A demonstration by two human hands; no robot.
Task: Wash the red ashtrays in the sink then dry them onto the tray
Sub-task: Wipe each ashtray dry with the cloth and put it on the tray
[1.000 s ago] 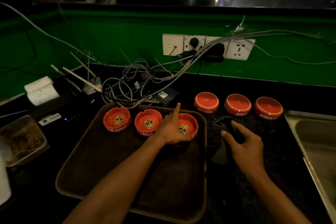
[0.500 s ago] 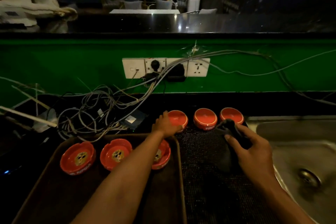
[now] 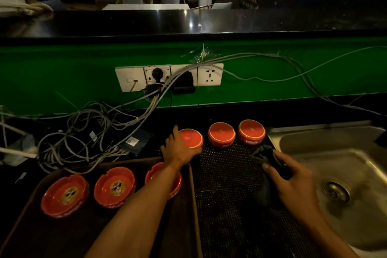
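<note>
Three red ashtrays stand upside down in a row on the black mesh mat (image 3: 230, 184). My left hand (image 3: 178, 151) grips the leftmost upturned ashtray (image 3: 191, 137); the middle one (image 3: 222, 134) and the right one (image 3: 251, 132) stand free. On the brown tray (image 3: 194, 195) at the lower left sit three upright red ashtrays: the left (image 3: 65, 196), the middle (image 3: 115, 188), and the right (image 3: 173, 182), partly hidden by my forearm. My right hand (image 3: 291, 182) holds a dark cloth (image 3: 266, 155) on the mat beside the steel sink (image 3: 345, 174).
A tangle of grey cables (image 3: 83, 132) lies behind the tray, running up to a white socket strip (image 3: 167, 77) on the green wall. The sink's drain (image 3: 336, 191) is at the right. A black counter ledge (image 3: 188, 21) runs across above the wall.
My left hand left the tray's right ashtray, reached forward to the leftmost upturned ashtray and closed on it. My right hand stayed on the cloth. The view shifted right, showing the sink.
</note>
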